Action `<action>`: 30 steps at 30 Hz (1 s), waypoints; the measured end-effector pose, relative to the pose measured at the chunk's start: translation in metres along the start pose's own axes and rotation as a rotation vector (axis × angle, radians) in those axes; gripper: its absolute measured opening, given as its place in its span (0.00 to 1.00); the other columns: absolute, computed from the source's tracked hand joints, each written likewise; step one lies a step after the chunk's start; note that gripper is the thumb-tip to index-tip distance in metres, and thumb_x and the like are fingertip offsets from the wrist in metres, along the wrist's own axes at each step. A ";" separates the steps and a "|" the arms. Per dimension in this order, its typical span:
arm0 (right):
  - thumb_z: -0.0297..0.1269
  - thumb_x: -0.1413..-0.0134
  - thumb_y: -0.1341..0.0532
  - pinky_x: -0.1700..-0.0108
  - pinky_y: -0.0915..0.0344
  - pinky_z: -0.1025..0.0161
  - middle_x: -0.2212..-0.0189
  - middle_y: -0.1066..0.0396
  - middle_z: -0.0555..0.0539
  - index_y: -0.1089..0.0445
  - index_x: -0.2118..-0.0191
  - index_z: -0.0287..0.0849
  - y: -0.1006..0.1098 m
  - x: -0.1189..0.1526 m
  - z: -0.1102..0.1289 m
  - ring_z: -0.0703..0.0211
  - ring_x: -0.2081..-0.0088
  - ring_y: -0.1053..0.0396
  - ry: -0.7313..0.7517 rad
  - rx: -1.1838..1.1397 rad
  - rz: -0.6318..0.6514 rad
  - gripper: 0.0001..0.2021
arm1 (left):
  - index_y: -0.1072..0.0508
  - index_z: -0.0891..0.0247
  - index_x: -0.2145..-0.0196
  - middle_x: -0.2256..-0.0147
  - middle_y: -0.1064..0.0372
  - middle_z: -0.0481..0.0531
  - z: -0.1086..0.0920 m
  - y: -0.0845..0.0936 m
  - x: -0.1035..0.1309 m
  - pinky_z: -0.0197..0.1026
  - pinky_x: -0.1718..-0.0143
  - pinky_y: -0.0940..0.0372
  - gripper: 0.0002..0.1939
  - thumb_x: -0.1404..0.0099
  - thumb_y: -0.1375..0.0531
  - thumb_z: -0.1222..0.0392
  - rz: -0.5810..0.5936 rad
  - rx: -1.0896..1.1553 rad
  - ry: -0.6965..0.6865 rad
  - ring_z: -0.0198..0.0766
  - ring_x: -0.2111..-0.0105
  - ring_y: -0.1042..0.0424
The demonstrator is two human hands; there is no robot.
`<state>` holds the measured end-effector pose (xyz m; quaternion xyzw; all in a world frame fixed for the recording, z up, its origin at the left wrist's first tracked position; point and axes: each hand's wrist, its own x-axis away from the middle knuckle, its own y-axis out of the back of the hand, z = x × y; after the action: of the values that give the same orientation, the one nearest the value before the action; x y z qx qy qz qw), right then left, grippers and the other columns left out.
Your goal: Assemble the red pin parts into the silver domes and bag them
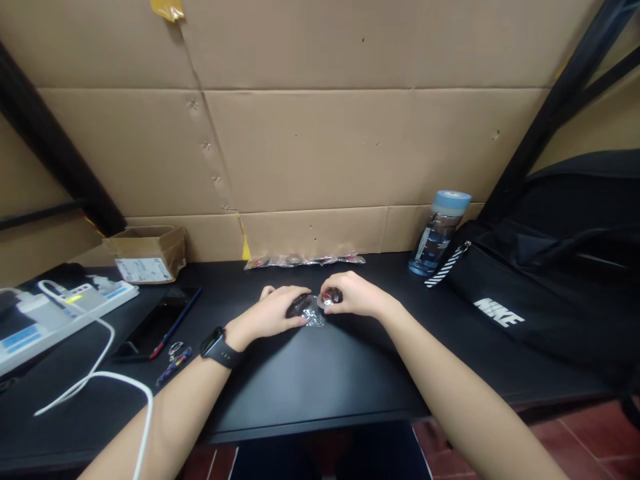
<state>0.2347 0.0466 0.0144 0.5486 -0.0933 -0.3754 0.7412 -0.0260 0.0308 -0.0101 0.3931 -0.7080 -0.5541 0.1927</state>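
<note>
Near the middle of the black table, my left hand (277, 312) curls over a dark object (299, 305), its thumb by a clear crinkled plastic wrapper (314, 315). My right hand (354, 294) is just to the right, thumb and fingers closed round a small dark and red item in clear plastic (330, 297). Fine detail of both items is too small to tell. Behind the hands, a row of clear plastic packets (305, 260) lies along the cardboard wall.
A blue-lidded bottle (439, 233) and a black bag (530, 300) stand to the right. At left are a cardboard box (150, 253), a phone (159, 323), a keychain (174, 363), a power strip (65, 327) and a white cable (107, 375) crossing by the left forearm.
</note>
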 end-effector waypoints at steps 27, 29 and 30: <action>0.34 0.43 0.33 0.43 0.34 0.60 0.50 0.22 0.45 0.21 0.53 0.46 -0.019 0.001 -0.004 0.54 0.49 0.24 0.094 -0.266 0.087 0.12 | 0.33 0.47 0.40 0.43 0.28 0.48 0.018 0.008 -0.003 0.46 0.42 0.43 0.33 0.42 0.30 0.47 0.077 0.115 -0.031 0.48 0.45 0.30; 0.34 0.41 0.34 0.41 0.35 0.59 0.49 0.22 0.45 0.21 0.52 0.47 -0.019 0.000 -0.004 0.53 0.46 0.26 0.100 -0.283 0.102 0.12 | 0.32 0.48 0.41 0.43 0.28 0.48 0.019 0.008 -0.004 0.46 0.42 0.43 0.33 0.43 0.30 0.47 0.069 0.125 -0.030 0.49 0.44 0.30; 0.35 0.41 0.34 0.40 0.35 0.59 0.49 0.22 0.45 0.21 0.53 0.48 -0.020 -0.001 -0.005 0.53 0.45 0.27 0.103 -0.297 0.103 0.11 | 0.32 0.48 0.41 0.43 0.28 0.48 0.020 0.008 -0.004 0.46 0.41 0.43 0.34 0.43 0.30 0.47 0.068 0.127 -0.031 0.49 0.44 0.30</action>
<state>0.2278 0.0485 -0.0045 0.4461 -0.0269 -0.3178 0.8362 -0.0403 0.0471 -0.0086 0.3714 -0.7576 -0.5074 0.1752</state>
